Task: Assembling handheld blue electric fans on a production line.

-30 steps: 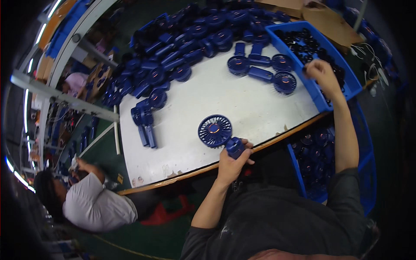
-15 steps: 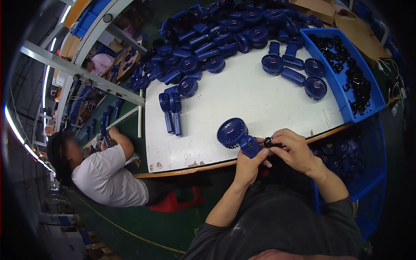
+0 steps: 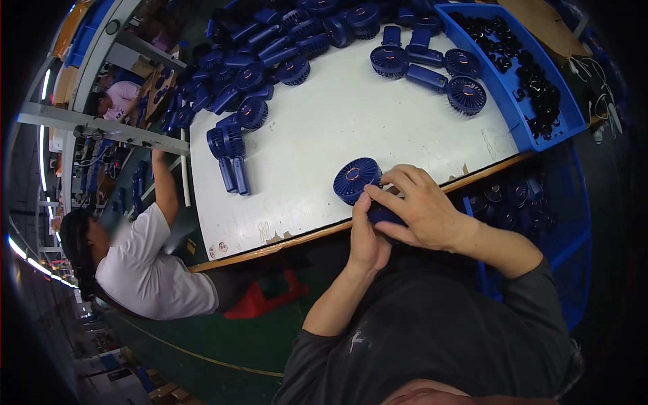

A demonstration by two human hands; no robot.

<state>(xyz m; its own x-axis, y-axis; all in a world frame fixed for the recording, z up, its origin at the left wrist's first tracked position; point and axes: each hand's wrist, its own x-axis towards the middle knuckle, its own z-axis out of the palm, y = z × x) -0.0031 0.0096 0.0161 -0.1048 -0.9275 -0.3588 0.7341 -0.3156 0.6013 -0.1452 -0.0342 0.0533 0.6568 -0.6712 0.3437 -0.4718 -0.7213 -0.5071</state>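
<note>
A dark blue handheld fan [image 3: 356,180] is held in front of me at the near edge of the white table, its round grille facing up. My left hand [image 3: 368,243] grips it from below and on the left, thumb pointing up beside the fan head. Reaching across from the right, my right hand [image 3: 424,214] closes over the handle, fingertips close to the fan head's lower right. Most of the handle is hidden by my fingers. Any small black part under them is out of sight.
Two similar fans [image 3: 233,158] lie side by side on the left of the table [image 3: 304,135]. Several more lie at the right, before a blue bin [image 3: 550,142] of black parts. A fan heap [image 3: 270,57] covers the back. Left, a person in white [image 3: 155,270] sits nearby.
My right hand has gone from pinching a small black part beside the handle to covering the handle. The fan has turned, its grille now more upward. The view has shifted; the seated person's arm reaches farther out.
</note>
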